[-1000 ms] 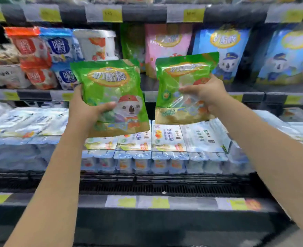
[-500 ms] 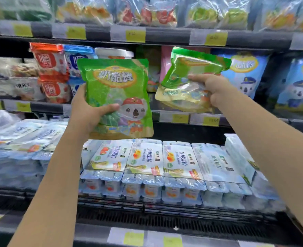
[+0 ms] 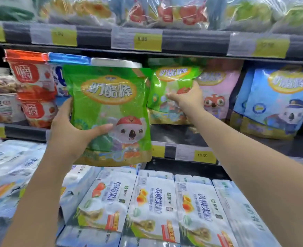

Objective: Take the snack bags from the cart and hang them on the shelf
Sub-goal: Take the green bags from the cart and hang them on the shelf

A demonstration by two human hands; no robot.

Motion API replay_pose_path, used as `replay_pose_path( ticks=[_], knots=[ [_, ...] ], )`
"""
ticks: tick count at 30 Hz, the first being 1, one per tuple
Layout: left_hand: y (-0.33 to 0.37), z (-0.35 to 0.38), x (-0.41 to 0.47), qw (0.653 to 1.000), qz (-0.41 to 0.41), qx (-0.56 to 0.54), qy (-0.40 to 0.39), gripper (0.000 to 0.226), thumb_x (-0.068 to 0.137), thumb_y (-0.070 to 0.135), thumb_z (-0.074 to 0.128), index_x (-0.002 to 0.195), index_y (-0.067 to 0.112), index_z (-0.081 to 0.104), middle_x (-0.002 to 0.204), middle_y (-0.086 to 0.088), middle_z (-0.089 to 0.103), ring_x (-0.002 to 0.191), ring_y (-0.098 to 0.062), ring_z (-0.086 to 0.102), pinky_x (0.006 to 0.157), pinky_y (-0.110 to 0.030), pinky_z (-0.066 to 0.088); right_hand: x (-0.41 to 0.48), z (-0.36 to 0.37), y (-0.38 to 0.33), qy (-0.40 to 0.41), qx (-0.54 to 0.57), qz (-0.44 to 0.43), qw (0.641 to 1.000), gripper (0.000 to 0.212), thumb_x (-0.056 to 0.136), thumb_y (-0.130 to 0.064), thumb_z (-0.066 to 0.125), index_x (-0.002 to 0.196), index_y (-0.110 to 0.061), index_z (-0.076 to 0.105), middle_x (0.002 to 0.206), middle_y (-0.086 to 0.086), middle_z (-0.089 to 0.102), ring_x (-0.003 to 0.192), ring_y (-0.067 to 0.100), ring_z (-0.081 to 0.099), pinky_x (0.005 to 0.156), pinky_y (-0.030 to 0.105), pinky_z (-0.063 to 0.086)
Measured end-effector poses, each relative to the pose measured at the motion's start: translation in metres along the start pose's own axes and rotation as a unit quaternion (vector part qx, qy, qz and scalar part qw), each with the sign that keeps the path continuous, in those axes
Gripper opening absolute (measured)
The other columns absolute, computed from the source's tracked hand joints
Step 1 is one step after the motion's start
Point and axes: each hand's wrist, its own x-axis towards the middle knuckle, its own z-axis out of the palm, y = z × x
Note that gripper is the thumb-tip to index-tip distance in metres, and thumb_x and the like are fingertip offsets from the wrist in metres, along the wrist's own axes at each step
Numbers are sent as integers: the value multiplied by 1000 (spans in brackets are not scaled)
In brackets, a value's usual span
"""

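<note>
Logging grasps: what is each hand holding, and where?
Left hand grips a green snack bag at its lower left edge. Right hand holds a second green bag by its front, mid-right.

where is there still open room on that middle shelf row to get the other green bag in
The clearest gap is the dark space under the green bag that the right hand holds up, left of the pink bag. Left of it, the red pouches are packed tight; to the right, the blue bags also leave no room.
</note>
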Motion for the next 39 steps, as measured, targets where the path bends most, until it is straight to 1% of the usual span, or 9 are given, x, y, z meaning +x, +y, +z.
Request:
replay_pose_path(
  ticks=[3,10,16,22,27,29,32,35,39],
  knots=[
    [-9,-4,7,1000,-10,-21,-16,83,48,32,89,121,35,51,103,19,62,91,0,61,71,-20,48,21,21,13,-18,22,-5,1000,111,34,-52,84,130,-8,49,106,8,68,97,25,65,89,45,54],
    [-28,-13,13,997,-37,-75,-7,77,33,39,95,101,49,62,100,11,73,89,-26,72,68,-57,56,27,45,13,-30,70,-37,996,62,58,-24,89,109,-9,58,95,8,69,84,23,66,81,38,57],
    [-33,-12,10,995,-41,-86,-20,73,35,34,86,103,41,61,99,7,73,90,-25,71,72,-55,56,39,27,-6,-81,80,7,993,12,84,-21,71,87,-15,61,77,-4,63,72,12,58,60,19,46],
    [-32,-10,8,994,-34,-91,-44,80,16,60,89,91,54,61,92,18,73,79,-9,72,58,-35,59,56,1,-27,-94,68,30,993,44,71,10,73,104,-9,50,89,7,61,76,20,61,71,30,53],
    [-30,-13,7,993,-41,-92,-57,82,27,43,92,104,43,61,95,14,74,82,-13,73,61,-31,60,56,-18,-19,-139,119,63,981,49,70,17,69,112,-5,54,107,17,66,97,31,66,79,39,58],
    [-27,-11,7,993,-41,-87,-62,89,27,46,90,111,37,60,98,9,74,85,-16,72,65,-37,60,53,-24,-17,-154,131,74,977,49,71,17,69,113,-5,55,106,16,67,93,30,66,72,37,59],
    [-18,-7,6,993,-41,-95,-65,86,33,33,95,111,33,59,92,13,73,80,-7,71,57,-23,58,44,-29,-23,-156,120,82,977,40,72,10,73,104,-8,59,93,8,69,81,22,67,58,27,59],
    [-5,-3,-2,992,-43,-100,-69,77,37,26,85,108,35,57,89,13,71,75,1,70,54,-15,54,35,-37,-27,-106,63,89,988,43,71,-4,80,107,-9,57,98,6,67,87,21,67,76,33,57],
    [11,3,-16,990,-44,-97,-87,85,40,27,88,119,31,56,100,11,70,77,3,69,57,-14,54,2,-58,-22,20,30,51,998,47,75,-23,79,112,-5,57,88,5,59,79,21,59,69,34,53]
  ],
)
